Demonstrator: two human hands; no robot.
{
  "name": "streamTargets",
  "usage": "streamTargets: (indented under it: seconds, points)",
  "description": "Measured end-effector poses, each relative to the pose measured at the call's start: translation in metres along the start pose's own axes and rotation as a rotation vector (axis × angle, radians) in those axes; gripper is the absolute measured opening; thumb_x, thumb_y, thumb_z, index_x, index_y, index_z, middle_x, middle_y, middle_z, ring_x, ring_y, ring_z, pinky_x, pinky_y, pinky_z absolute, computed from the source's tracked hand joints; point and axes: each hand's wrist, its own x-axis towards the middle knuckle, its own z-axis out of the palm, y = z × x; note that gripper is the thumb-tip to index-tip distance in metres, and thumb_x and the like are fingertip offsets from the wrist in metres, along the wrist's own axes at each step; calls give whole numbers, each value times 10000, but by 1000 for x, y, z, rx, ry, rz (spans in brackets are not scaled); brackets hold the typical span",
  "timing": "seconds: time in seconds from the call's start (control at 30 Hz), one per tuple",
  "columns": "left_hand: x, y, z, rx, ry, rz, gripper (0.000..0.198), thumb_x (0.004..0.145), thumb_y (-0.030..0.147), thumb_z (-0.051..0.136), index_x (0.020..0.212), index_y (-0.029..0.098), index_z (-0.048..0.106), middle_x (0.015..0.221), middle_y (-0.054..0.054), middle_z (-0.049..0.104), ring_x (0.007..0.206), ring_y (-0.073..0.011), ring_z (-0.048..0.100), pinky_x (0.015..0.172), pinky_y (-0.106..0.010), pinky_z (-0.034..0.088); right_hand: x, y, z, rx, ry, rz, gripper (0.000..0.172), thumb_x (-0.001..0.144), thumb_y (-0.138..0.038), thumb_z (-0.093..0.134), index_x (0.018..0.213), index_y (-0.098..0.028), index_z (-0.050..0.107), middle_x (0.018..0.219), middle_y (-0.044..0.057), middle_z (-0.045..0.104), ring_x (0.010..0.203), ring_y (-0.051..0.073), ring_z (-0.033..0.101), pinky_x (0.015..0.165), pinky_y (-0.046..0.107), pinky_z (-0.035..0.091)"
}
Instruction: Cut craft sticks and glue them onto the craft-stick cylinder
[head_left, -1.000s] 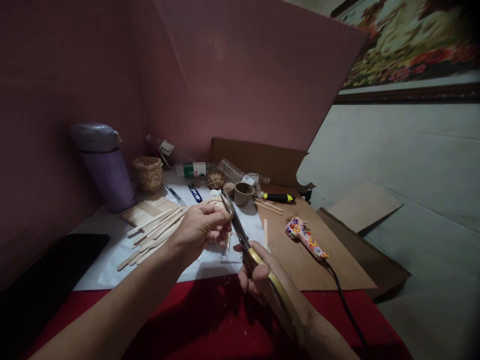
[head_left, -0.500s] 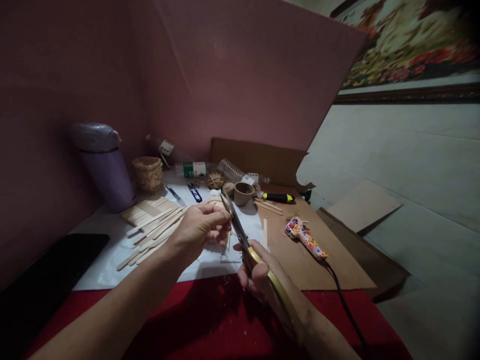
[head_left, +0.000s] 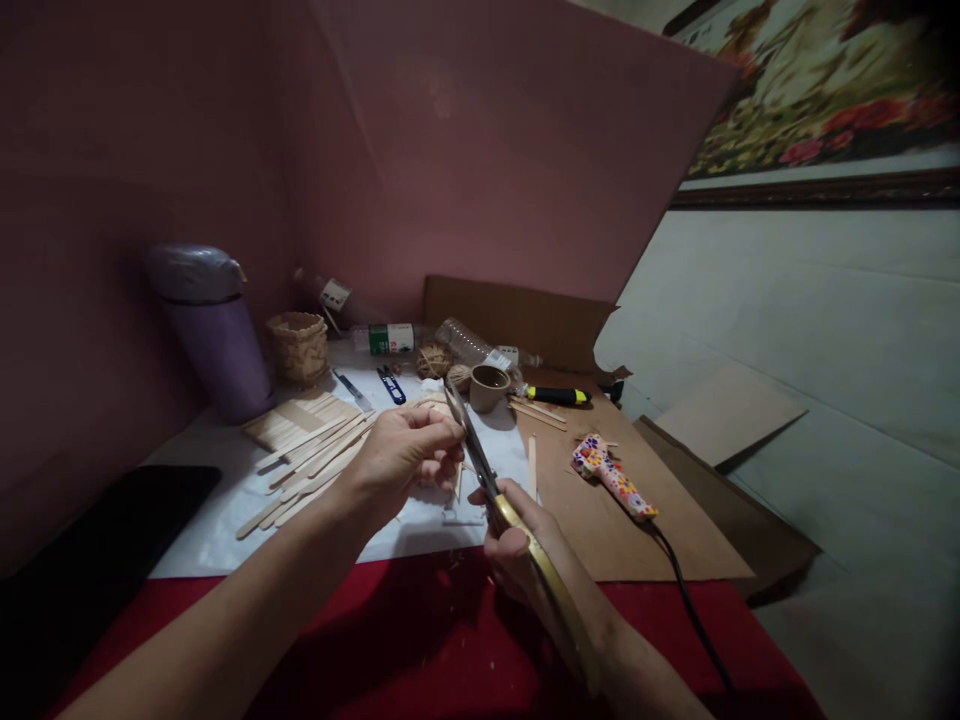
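Observation:
My right hand [head_left: 517,540] is wrapped round the gold handles of a pair of scissors [head_left: 480,455], whose dark blades point up and away from me. Close against the blades, my left hand [head_left: 416,450] is closed in a pinch. What its fingertips hold is too small and hidden to make out. Under and behind my left hand lie several flat wooden craft sticks [head_left: 322,460] in a loose pile on white paper [head_left: 420,535]. Just past the scissor tips stands a small brown cup [head_left: 488,388].
A glue gun [head_left: 611,478] with a flowered cover lies on the brown board [head_left: 577,540], its cord trailing off right. Behind are a black-and-yellow cutter [head_left: 559,396], twine balls [head_left: 433,360], plastic bottles [head_left: 390,338], blue thread snips [head_left: 391,385], a woven-looking pot [head_left: 298,348] and a purple tumbler [head_left: 217,350].
Both hands stay nearly in place. The scissor blades look closer together than before, and my right thumb has shifted slightly on the handle.

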Motion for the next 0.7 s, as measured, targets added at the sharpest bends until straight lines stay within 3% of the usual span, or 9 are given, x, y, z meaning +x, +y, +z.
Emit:
streamTargets:
  seconds: [0.3,0.47,0.7]
  points:
    - [-2,2,1,-3,-3,5,199,610,229,758,567,115,600,502,-14,588,364,-85,496,352,-205,428,-2,-8,7,14,41,57,529,718,-656,671,975,-237,474,553,-110,331,401,38,232,364,163,187]
    - [-1,2,1,-1,-8,7,215,608,239,766,562,116,597,507,-19,593,368,-88,506,355,-206,426,-2,-4,8,-4,50,9,602,690,-728,653,985,-234,475,560,-108,341,408,37,246,361,152,207]
    - [0,-4,0,-42,-43,1,250,606,260,809,610,119,602,551,-17,606,421,-92,530,390,-213,456,-1,-5,17,-7,171,18,685,621,-799,637,953,-222,473,556,-105,367,388,37,272,343,156,213]
